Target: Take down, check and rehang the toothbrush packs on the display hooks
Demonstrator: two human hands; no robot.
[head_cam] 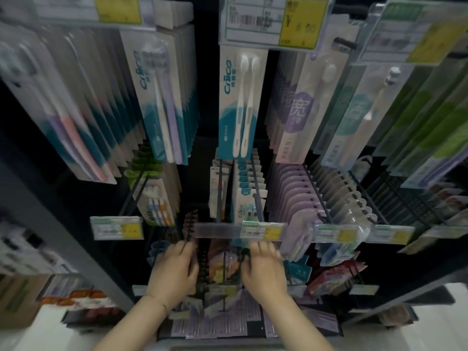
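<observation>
Toothbrush packs hang in rows on black display hooks. My left hand [174, 267] and my right hand [264, 269] reach into a lower row, just under a clear price-label strip [238, 231]. Between them hangs a row of packs with dark tabbed tops and colourful fronts [215, 264]. Both hands have their fingers stretched forward and their thumbs spread inward towards this row, one hand on each side. The fingertips are blurred and partly under the strip, and I see no pack lifted clear of its hook.
Above hang white-and-teal twin-brush packs [238, 107], with lilac packs [293, 115] and green packs [435, 117] to their right. Bare hook rods [220, 191] jut out towards me. Purple packs [210, 325] fill the bottom row. A grey shelf upright [63, 236] stands left.
</observation>
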